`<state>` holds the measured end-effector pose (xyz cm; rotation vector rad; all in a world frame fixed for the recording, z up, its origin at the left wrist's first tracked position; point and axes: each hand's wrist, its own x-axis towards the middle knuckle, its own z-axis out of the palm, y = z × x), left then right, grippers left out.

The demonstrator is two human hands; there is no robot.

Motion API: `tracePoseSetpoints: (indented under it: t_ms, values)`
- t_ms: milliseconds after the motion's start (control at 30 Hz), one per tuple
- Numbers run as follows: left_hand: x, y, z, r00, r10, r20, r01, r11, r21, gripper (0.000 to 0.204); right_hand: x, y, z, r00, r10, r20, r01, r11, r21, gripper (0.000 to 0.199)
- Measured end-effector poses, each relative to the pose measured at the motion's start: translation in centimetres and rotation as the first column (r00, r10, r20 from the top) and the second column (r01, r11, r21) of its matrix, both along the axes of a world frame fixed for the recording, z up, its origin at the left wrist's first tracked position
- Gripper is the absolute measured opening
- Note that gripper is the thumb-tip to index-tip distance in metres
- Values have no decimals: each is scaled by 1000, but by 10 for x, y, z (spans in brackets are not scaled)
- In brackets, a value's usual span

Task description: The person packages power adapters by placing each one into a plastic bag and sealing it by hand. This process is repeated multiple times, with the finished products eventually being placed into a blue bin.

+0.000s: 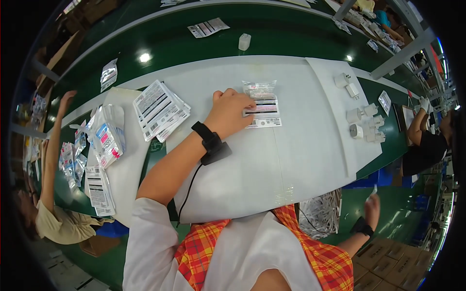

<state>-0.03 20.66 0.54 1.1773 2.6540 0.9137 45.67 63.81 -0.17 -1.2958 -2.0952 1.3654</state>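
On the white work surface (233,169), a clear-topped flat packet (264,104) with a printed lower part lies in front of me. My left hand (227,114) rests at its left edge, thumb and fingers closed on that edge. Off the surface to the lower right, my right hand (373,213) is closed on a small whitish strip (374,189) that sticks up from the fingers; its exact kind is too small to tell. A fanned pile of printed packets (162,109) lies left of my left hand. White plug adapters (357,131) stand grouped at the right.
Plastic-bagged packs (107,136) and another packet stack (99,189) lie at the left. A small white block (244,41) stands on the green conveyor belt (165,39). Below the table's right edge is a heap of paper strips (323,213). Co-workers sit on both sides; cartons (393,262) stand lower right.
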Motion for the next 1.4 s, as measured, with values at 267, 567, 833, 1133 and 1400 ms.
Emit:
tracePoseSetpoints:
  t_ms: [267,567,833,1133,1400]
  values:
    - [9,6,-2,908,-49,-417,-4,992,-125,26,-193,-132,75,940,328,92,-302,674,674,31]
    - [11,-13,13,980,119,-159,-149,970,-190,48,-429,-198,16,445,748,492,-872,238,428,29]
    - [-3,-135,16,885,339,-320,-379,923,-71,58,-490,-158,51,478,838,-264,-869,407,-282,8]
    - [-8,-170,13,770,525,-362,-634,692,-346,40,-636,-199,66,528,364,-767,-834,392,-388,34]
    - [1,-45,4,797,305,-521,-379,925,-39,32,-543,-325,100,51,972,230,-843,-81,532,30]
